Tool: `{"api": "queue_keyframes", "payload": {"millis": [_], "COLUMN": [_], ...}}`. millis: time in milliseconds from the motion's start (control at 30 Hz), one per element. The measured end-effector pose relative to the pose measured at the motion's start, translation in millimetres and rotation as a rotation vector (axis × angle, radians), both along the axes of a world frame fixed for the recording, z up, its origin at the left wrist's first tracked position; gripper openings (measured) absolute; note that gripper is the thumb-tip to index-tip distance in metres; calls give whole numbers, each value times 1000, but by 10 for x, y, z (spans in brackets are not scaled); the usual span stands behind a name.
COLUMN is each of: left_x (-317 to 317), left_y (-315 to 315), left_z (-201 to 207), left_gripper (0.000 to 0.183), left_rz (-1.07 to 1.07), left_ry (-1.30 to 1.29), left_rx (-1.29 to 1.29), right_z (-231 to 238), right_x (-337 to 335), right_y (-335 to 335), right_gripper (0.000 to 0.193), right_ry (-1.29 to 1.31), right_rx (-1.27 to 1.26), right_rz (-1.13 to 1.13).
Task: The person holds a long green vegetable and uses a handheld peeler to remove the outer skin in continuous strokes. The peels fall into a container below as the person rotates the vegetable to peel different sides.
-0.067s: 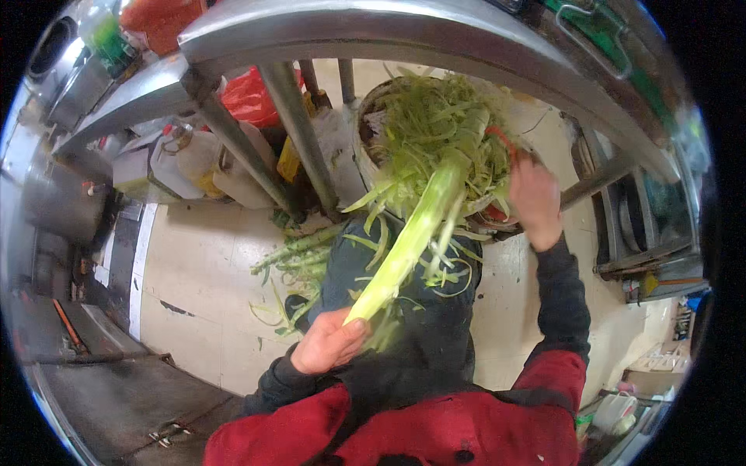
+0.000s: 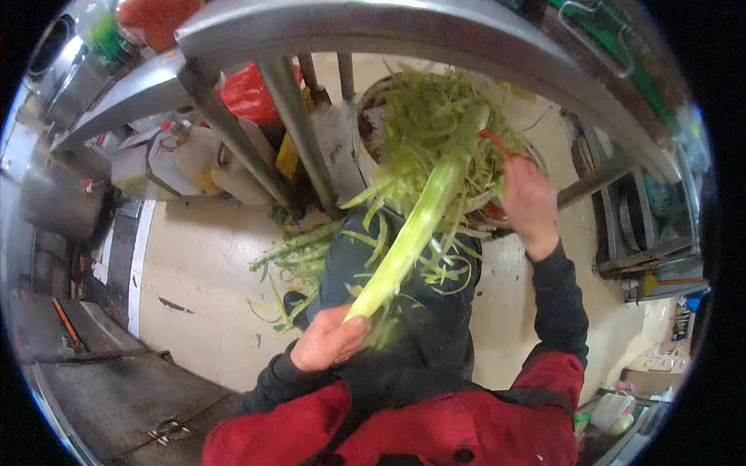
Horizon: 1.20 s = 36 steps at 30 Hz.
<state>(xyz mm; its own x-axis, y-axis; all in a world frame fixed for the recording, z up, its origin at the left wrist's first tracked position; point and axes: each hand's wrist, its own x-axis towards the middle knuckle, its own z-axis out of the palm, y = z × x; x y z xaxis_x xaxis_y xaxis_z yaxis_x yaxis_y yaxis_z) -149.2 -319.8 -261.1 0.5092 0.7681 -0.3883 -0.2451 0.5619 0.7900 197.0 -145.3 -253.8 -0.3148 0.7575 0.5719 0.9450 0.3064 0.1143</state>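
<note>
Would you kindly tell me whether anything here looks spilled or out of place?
Yes: curled, pale green peel strips lie over the dark fabric trousers, outside the round, whitish bin. An elongated dark mark also interrupts the cream tiled floor at left; dirt or damage, I cannot tell.

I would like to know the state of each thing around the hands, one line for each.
Stalk: slanting, looks largely peeled
Left hand: closed around the stalk's near end
Red tool: near the stalk's far end, contact unclear
Right hand: closed on the red tool
Round container: open, heaped full
Peelings: tangled, piled in the round container
Floor stalks: lying in a pile
</note>
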Motion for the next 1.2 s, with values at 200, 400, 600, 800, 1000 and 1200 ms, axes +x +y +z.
{"api": "queue_keyframes", "payload": {"millis": [200, 400, 600, 800, 1000, 1200], "left_x": [56, 72, -6, 67, 79, 3], "left_y": [-41, -105, -73, -89, -194, -125], "left_z": [-16, 1, 61, -30, -60, -108], "left_gripper": [27, 26, 30, 28, 27, 30], "left_rz": [-17, -33, -68, -73, -2, 38], "left_ry": [71, 143, 413, 475, 615, 769], "left_rx": [11, 97, 215, 258, 405, 460], "right_z": [325, -138, -30, 478, 243, 2], "right_x": [-1018, -22, 308, -920, -6, 140], "right_y": [-885, 378, 361, -743, 391, 220], "right_gripper": [11, 18, 12, 19, 21, 10], "right_ry": [-48, -214, -60, -164, -123, -32], "right_rx": [-15, -223, -11, -120, -144, -55], "right_rz": [568, -10, -42, 492, -41, -2]}}
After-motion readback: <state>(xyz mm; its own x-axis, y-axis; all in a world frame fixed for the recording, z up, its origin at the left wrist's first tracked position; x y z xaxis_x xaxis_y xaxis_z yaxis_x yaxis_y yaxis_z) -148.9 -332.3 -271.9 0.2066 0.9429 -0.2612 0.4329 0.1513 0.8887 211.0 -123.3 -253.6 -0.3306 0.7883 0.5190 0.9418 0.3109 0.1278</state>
